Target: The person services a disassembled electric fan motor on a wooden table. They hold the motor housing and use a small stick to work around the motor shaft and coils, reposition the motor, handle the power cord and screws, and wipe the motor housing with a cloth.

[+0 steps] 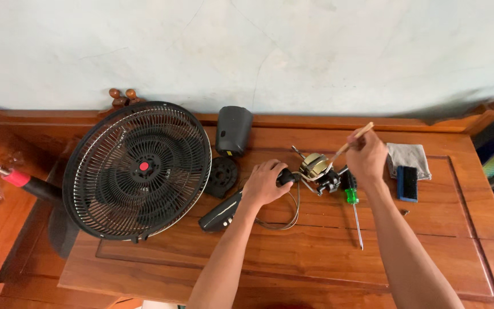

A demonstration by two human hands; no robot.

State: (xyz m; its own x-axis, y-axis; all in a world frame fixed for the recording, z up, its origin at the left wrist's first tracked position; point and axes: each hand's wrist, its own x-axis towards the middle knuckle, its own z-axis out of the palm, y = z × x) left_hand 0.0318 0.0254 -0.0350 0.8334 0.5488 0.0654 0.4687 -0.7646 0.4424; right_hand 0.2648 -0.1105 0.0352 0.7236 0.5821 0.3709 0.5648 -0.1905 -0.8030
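A bare fan motor [317,167] with a brass-coloured core lies on the wooden table [293,257], joined to a black neck piece [219,214]. My left hand [264,184] is closed around that black neck just left of the motor. My right hand [366,157] holds a thin wooden-handled brush [351,143] whose tip touches the motor's right side. A green-handled screwdriver [353,209] lies on the table just below my right hand.
A black fan grille with blades [137,170] leans at the left, on a stand with a red band [17,178]. A black motor cover [233,130] and a round black disc [222,176] lie behind. A grey cloth [408,157] and a blue-edged block [407,183] sit at the right.
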